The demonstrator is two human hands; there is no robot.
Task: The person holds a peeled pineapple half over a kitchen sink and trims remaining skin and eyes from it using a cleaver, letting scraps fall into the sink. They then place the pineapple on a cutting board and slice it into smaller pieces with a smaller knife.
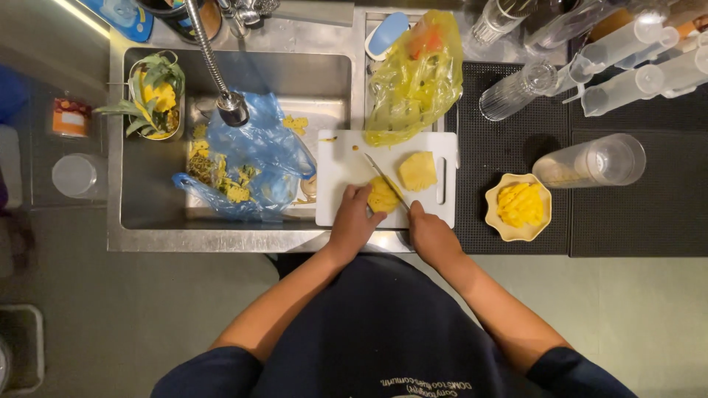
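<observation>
**Pineapple partly cut**

On the cutting board (335, 177), a pineapple piece (383, 196) is pinned by the curled left hand (352, 221) while a knife (383, 177) is gripped by the right hand (430, 234). A second piece (418, 170) lies uncut; a yellow bowl (542, 214) already holds chunks.

On the white cutting board (346, 173), the left hand (352, 220) steadies a pineapple piece (382, 197) while the right hand (430, 234) holds a knife (383, 177) across it.
</observation>
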